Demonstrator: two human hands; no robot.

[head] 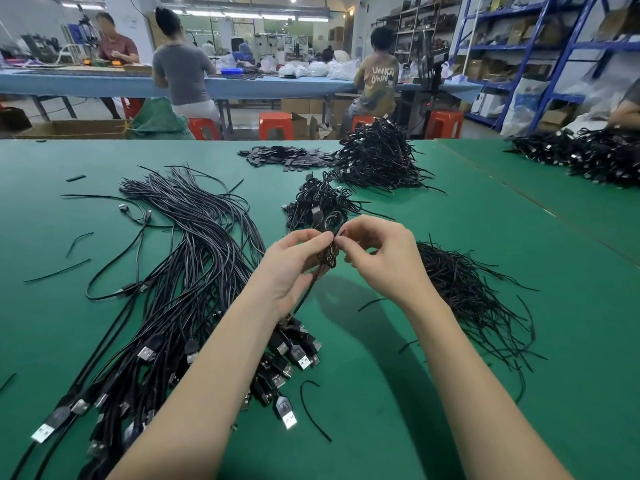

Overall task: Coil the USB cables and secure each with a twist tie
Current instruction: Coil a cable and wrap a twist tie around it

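Above the green table (398, 375) my left hand (294, 268) grips a small coiled black USB cable (329, 255) at chest height. One end of that cable trails down under my left wrist. My right hand (381, 254) pinches a thin black twist tie at the top of the coil, fingertips meeting those of the left hand. A long bundle of uncoiled black USB cables (194, 271) lies to the left, plugs toward me. A heap of loose black twist ties (474, 299) lies to the right. Coiled, tied cables (318, 202) are piled just beyond my hands.
A bigger mound of coiled cables (377, 157) and flat black pieces (287, 157) sit farther back. More cables (588, 157) lie on the right table by another person's arm. Stray ties dot the mat. People sit on red stools at a blue bench behind.
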